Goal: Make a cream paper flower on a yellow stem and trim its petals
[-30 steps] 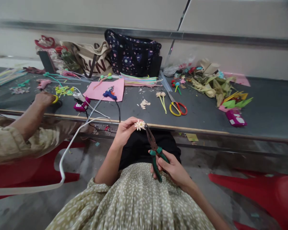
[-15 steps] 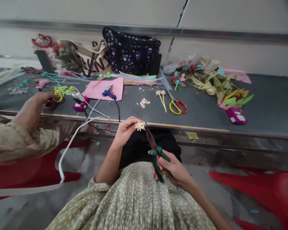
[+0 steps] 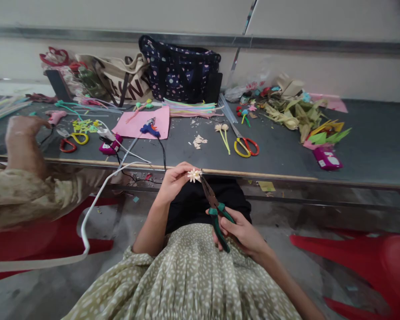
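Between the fingertips of my left hand is a small cream-white flower, held over my lap just off the table's front edge. My right hand is wrapped round the green and black handles of long-nose pliers. The tips of the pliers meet the right side of the flower; whether they grip a part of it is too small to tell. On the table lie two flowers with pale green stems, beside scissors with red and yellow handles.
A blue glue gun rests on pink paper. A white cable loops at the left, near a co-worker's hand and second scissors. Dry husks lie back right. Red chairs flank me.
The co-worker's hand has let go of the scissors at the left and moved further left. My hands, the flower and the pliers have hardly moved; the view has shifted slightly.
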{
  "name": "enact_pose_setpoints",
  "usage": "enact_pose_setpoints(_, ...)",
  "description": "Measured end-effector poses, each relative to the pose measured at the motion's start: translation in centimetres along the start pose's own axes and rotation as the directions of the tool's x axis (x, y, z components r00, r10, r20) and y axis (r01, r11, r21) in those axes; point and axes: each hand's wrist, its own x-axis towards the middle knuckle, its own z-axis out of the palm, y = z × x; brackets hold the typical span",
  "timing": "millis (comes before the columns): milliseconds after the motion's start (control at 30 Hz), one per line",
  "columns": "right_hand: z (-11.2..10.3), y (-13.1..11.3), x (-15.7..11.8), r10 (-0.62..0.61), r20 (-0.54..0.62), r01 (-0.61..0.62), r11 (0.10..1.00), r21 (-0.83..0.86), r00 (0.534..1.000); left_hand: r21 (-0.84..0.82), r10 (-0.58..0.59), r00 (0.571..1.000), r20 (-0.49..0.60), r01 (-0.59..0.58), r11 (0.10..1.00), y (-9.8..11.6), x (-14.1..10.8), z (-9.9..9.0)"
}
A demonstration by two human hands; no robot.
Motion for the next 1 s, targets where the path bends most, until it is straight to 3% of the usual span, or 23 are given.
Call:
enact_pose_setpoints(267, -0.2, 0.1, 0.0, 0.014, -0.009, -0.016, 0.990, -0.141, 1.000, -0.036, -0.021, 0.999, -0.031, 0.020, 0.999, 0.2, -0.1, 0.2)
enact_pose_setpoints(700, 0.5, -0.4, -0.1, -0.046, -0.101, 0.013, 0.950, -0.313, 0.994, 0.154, -0.003, 1.000, 0.017, 0.000, 0.988, 1.3, -0.2, 0.0)
enact_pose_setpoints(1000, 0.0, -0.1, -0.1, -0.047, -0.110, 0.009, 0.945, -0.327, 0.993, 0.152, -0.024, 1.000, 0.002, 0.023, 0.988, 1.3, -0.1, 0.0)
